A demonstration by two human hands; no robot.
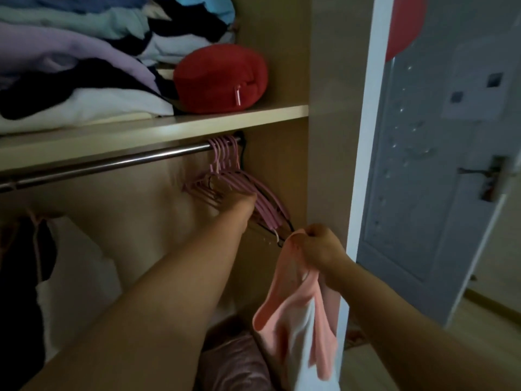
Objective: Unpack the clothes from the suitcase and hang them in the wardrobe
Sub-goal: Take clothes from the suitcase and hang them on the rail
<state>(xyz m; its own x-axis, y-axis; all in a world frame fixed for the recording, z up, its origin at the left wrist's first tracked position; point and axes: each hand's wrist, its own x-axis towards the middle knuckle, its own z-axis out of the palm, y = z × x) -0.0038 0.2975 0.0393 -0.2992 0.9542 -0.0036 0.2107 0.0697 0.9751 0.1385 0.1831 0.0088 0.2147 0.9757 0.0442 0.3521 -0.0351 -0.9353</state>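
In the wardrobe (pixel 277 165), left hand (pixel 239 205) reaches among pink hangers (pixel 266 200), grip unclear; raised right hand (pixel 321 246) pinches a pink garment (pixel 293 320).

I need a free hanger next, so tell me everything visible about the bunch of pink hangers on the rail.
The pink hangers are thin, plastic-looking and bare, with a dark one among them. Their hooks crowd the right end of the metal rail. They hang tilted, arms sloping down to the right. The left hand reaches in among them; its grip is hidden.
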